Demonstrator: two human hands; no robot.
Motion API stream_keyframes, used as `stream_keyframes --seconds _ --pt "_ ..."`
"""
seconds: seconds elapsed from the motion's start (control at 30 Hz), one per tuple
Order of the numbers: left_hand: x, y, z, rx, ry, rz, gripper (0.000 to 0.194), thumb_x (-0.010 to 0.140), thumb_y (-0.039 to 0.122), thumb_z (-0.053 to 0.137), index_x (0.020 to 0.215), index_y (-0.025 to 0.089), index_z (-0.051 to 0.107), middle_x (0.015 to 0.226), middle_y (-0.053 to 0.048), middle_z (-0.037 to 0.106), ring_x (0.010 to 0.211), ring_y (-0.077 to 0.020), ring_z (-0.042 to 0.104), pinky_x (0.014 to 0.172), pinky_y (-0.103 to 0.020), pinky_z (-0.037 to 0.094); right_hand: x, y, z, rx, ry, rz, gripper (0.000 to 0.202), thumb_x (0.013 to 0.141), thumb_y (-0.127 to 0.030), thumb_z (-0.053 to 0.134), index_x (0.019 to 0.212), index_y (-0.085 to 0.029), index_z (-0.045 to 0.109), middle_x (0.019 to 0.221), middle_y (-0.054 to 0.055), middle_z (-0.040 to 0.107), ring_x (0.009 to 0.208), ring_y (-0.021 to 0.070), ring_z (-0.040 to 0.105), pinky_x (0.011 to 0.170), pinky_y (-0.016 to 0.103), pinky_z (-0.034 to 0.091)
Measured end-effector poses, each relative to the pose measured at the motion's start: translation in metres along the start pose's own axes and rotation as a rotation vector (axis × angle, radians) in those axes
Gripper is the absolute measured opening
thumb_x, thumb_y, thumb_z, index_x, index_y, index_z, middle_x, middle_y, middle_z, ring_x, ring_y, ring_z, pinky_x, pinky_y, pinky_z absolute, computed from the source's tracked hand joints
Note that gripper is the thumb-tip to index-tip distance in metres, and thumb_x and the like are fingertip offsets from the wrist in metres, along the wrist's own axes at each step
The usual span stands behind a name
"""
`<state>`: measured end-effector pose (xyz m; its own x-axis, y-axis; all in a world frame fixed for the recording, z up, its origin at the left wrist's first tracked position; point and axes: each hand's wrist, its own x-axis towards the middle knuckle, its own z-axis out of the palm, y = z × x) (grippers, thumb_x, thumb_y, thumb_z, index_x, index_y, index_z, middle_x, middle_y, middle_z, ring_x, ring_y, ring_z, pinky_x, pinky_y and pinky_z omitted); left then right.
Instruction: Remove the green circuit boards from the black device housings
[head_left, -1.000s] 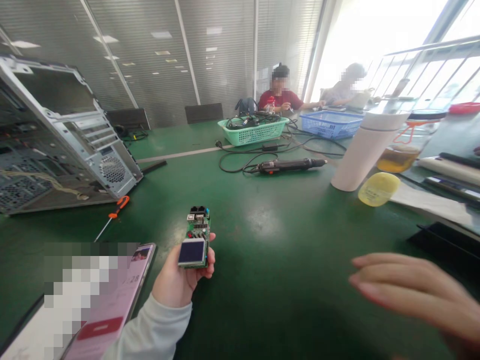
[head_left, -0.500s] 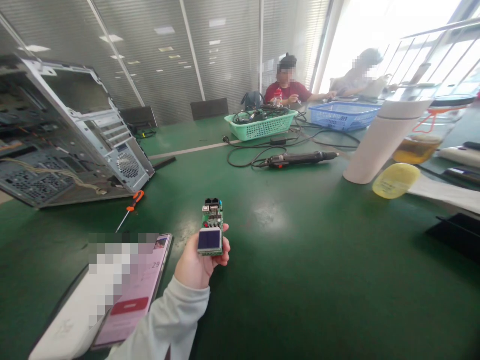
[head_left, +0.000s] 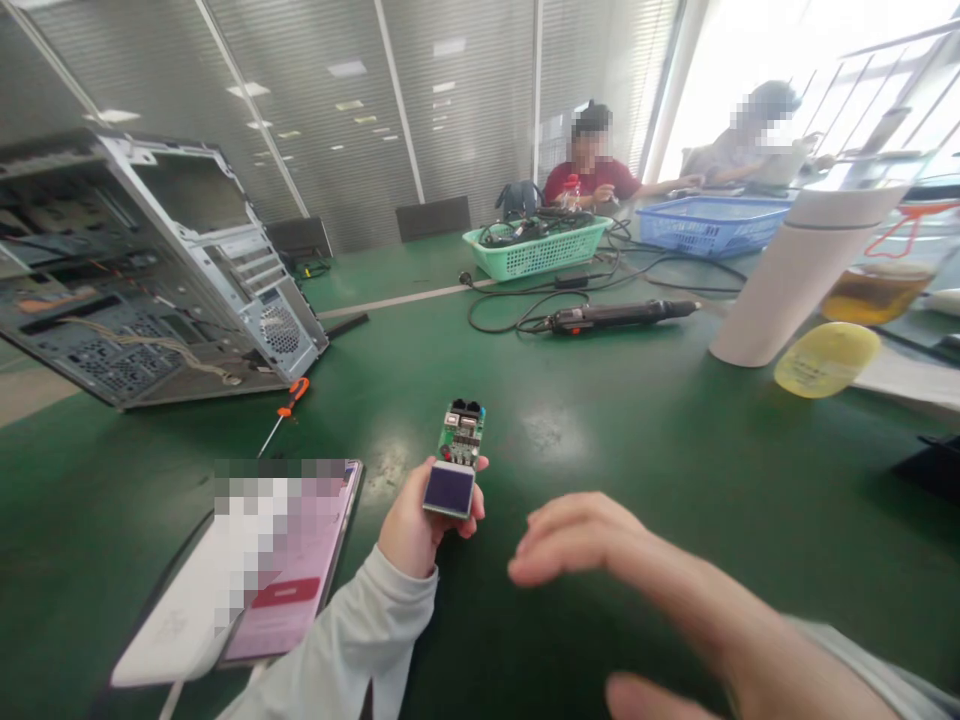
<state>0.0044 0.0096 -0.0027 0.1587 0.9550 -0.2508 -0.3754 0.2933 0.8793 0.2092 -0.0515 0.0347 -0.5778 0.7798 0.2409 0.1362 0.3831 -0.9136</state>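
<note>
A small green circuit board (head_left: 463,435) with a dark little screen (head_left: 449,490) at its near end rests in my left hand (head_left: 411,520). My left fingers wrap round its sides, and the sockets at its far end point away from me. To the right, my right hand (head_left: 622,560) hovers above the table, apart from the board. Its fingers stretch leftward with the thumb held well away, and nothing is in it. The hand is slightly blurred.
An opened computer case (head_left: 225,270) stands at left, with an orange-handled screwdriver (head_left: 294,397) before it. A phone (head_left: 300,570) and white power bank (head_left: 187,610) lie nearer. Beyond are an electric screwdriver (head_left: 619,316), green basket (head_left: 547,255), blue basket (head_left: 705,230), pale tumbler (head_left: 795,270) and two people.
My right hand has come into view from the lower right. The view has swung slightly left, so things sit further right; my left hand still holds the circuit board.
</note>
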Motion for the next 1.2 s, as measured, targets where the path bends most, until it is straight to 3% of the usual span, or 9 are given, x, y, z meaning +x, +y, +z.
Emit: stream_keyframes --seconds 0.13,0.27,0.33,0.43,0.53,0.67,0.83,1.07,1.2 --pt "-0.001 -0.003 0.004 0.213 -0.074 -0.048 0.051 0.064 0.059 0.053 0.071 0.01 0.065 0.04 -0.002 0.056 0.036 -0.012 0.046 0.039 -0.022 0.033 0.031 0.014 -0.022 0.02 0.191 0.149 0.048 0.083 -0.032 0.052 0.129 -0.023 0.044 0.122 0.007 0.049 0.112 0.02 0.047 0.093 0.032 0.044" --pt "-0.009 -0.003 0.008 0.439 -0.127 -0.012 0.049 0.07 0.06 0.051 0.065 0.013 0.064 0.04 -0.002 0.056 0.037 -0.014 0.048 0.039 -0.024 0.034 0.053 0.035 -0.029 0.301 0.013 0.317 0.061 0.083 -0.058 0.047 0.126 -0.014 0.045 0.111 0.011 0.054 0.089 0.0172 0.056 0.069 0.027 0.049" --pt "-0.013 -0.002 0.01 0.52 -0.177 0.013 0.049 0.073 0.059 0.05 0.066 0.013 0.065 0.043 -0.003 0.059 0.04 -0.0157 0.053 0.039 -0.025 0.036 0.057 0.041 -0.027 0.37 -0.069 0.341 0.062 0.079 -0.061 0.053 0.116 -0.011 0.051 0.097 0.01 0.058 0.073 0.0128 0.057 0.056 0.02 0.045" --pt "-0.016 -0.001 0.01 0.509 -0.204 -0.036 0.055 0.075 0.063 0.047 0.071 0.011 0.067 0.045 -0.004 0.061 0.041 -0.0163 0.056 0.042 -0.025 0.04 0.057 0.045 -0.025 0.429 -0.06 0.356 0.062 0.069 -0.058 0.068 0.105 -0.011 0.053 0.08 0.004 0.057 0.059 0.0086 0.055 0.046 0.015 0.041" --pt "-0.011 -0.001 0.007 0.375 -0.191 -0.089 0.06 0.075 0.067 0.043 0.077 0.011 0.067 0.047 -0.004 0.063 0.042 -0.0142 0.057 0.043 -0.022 0.039 0.054 0.048 -0.025 0.599 0.014 0.488 0.056 0.069 -0.052 0.072 0.101 -0.011 0.052 0.077 0.003 0.059 0.057 0.008 0.057 0.047 0.013 0.045" --pt "-0.002 -0.005 0.003 0.275 -0.169 -0.068 0.074 0.062 0.076 0.049 0.098 0.012 0.061 0.054 -0.004 0.067 0.038 -0.0131 0.054 0.039 -0.021 0.039 0.053 0.046 -0.028 0.825 0.083 0.724 0.026 0.091 -0.036 0.052 0.097 -0.011 0.052 0.074 0.003 0.058 0.054 0.0078 0.058 0.05 0.013 0.049" --pt "-0.004 -0.011 0.003 0.339 -0.062 0.078 0.07 0.068 0.062 0.06 0.116 0.013 0.052 0.056 0.002 0.059 0.042 -0.0109 0.053 0.041 -0.02 0.04 0.053 0.04 -0.031 1.013 0.056 0.89 0.025 0.098 -0.029 0.037 0.105 -0.009 0.05 0.082 0.007 0.061 0.061 0.011 0.062 0.055 0.016 0.053" --pt "-0.01 -0.011 0.006 0.414 -0.158 0.249 0.054 0.068 0.043 0.073 0.112 0.019 0.055 0.082 -0.002 0.063 0.056 -0.0086 0.054 0.048 -0.019 0.043 0.052 0.04 -0.031 1.09 0.065 0.931 0.033 0.098 -0.035 0.035 0.115 -0.009 0.046 0.085 0.008 0.061 0.064 0.0136 0.064 0.056 0.017 0.053" --pt "-0.013 -0.008 0.012 0.461 -0.087 0.262 0.038 0.069 0.038 0.075 0.098 0.018 0.062 0.09 -0.005 0.066 0.075 -0.0153 0.06 0.063 -0.023 0.049 0.05 0.044 -0.032 1.102 -0.058 0.897 0.04 0.098 -0.042 0.033 0.114 -0.008 0.046 0.095 0.012 0.06 0.067 0.0137 0.065 0.059 0.017 0.053"
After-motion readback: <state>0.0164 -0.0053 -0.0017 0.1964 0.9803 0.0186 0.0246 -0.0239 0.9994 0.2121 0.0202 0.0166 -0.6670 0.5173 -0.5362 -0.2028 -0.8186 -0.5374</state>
